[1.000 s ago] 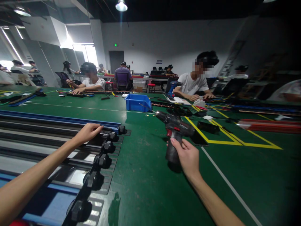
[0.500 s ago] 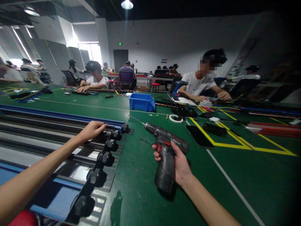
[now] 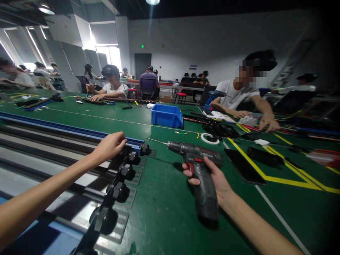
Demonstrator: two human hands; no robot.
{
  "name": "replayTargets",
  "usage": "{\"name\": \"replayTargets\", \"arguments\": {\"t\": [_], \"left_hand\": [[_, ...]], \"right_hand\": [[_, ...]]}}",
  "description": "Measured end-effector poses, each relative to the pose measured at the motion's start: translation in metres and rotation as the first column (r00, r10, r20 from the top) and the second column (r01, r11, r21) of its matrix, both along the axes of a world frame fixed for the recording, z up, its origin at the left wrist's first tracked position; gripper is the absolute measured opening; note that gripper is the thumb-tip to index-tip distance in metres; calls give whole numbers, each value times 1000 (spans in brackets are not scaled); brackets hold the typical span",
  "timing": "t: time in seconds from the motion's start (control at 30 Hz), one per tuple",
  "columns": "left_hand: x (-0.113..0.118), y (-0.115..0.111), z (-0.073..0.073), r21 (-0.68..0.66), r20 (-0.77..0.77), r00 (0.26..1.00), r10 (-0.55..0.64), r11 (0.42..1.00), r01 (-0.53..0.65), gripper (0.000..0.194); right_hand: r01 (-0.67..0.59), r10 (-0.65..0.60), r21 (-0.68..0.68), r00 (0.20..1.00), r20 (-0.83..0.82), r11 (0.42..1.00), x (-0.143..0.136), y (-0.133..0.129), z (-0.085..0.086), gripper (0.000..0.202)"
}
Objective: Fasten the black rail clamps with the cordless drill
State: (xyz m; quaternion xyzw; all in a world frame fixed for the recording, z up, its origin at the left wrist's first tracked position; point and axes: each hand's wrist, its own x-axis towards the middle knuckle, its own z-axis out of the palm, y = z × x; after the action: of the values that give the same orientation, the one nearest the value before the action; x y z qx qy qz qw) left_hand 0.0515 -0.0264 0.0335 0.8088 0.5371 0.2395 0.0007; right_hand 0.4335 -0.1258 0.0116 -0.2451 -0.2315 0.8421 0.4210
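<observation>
In the head view, from over the worker's shoulder, I see the right hand [image 3: 220, 180] wrapped round the grip of a black cordless drill [image 3: 205, 194], its fingers closed firmly on the handle, with fingertips showing beside the red trigger. The drill sits right of centre over the green tabletop [image 3: 162, 216], its long thin bit [image 3: 157, 141] pointing left toward the end of a blue rail [image 3: 132, 139]; whether the tip touches, I can't tell. The left hand [image 3: 113, 143] is over the near ends of the rails, fingers curled in and thumb alongside; what they might pinch is hidden. Below it, a row of black knobs [image 3: 126, 170] runs down the ends of the dark rails [image 3: 53, 147], with slotted plates [image 3: 130, 198] sticking out beside them. Beyond the drill stands a blue bin [image 3: 166, 118], with a white ring [image 3: 211, 143] lying to its right. A flat black slab [image 3: 245, 166] lies near the yellow lines [image 3: 292, 183]. Across the tabletop, a co-worker in a white shirt [image 3: 236, 95] leans over some parts, a blue drill [image 3: 213, 97] upright close by.
</observation>
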Motion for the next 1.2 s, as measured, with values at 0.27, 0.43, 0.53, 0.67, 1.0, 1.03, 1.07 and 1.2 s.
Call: {"name": "replayTargets", "arguments": {"t": [0.27,0.43,0.53,0.67,1.0,1.03,1.07,1.2], "left_hand": [[49,19,-17,-221,-71,995,73,971,-87,53],[56,14,-24,-255,-117,989,92,959,-120,60],[56,11,-23,-256,-126,988,87,960,-117,56],[57,11,-21,-246,-129,990,63,965,-94,51],[54,15,-26,-231,43,998,-51,971,60,43],[54,15,-26,-232,59,997,-58,970,70,42],[54,15,-27,-237,69,995,-66,968,81,42],[53,15,-29,-269,63,995,-80,959,94,42]], "right_hand": [[144,-144,-1,990,-4,990,-6,76,-29,40],[135,-136,-66,991,-17,989,4,81,-39,38],[103,-103,-79,995,9,992,5,78,-39,38],[21,-18,-82,999,35,996,3,78,-40,41],[15,-12,-47,998,67,999,5,78,-41,41],[16,-13,-48,997,72,999,5,78,-41,41],[18,-14,-51,997,76,999,5,78,-41,40],[30,-25,-66,997,78,997,5,78,-42,37]]}}
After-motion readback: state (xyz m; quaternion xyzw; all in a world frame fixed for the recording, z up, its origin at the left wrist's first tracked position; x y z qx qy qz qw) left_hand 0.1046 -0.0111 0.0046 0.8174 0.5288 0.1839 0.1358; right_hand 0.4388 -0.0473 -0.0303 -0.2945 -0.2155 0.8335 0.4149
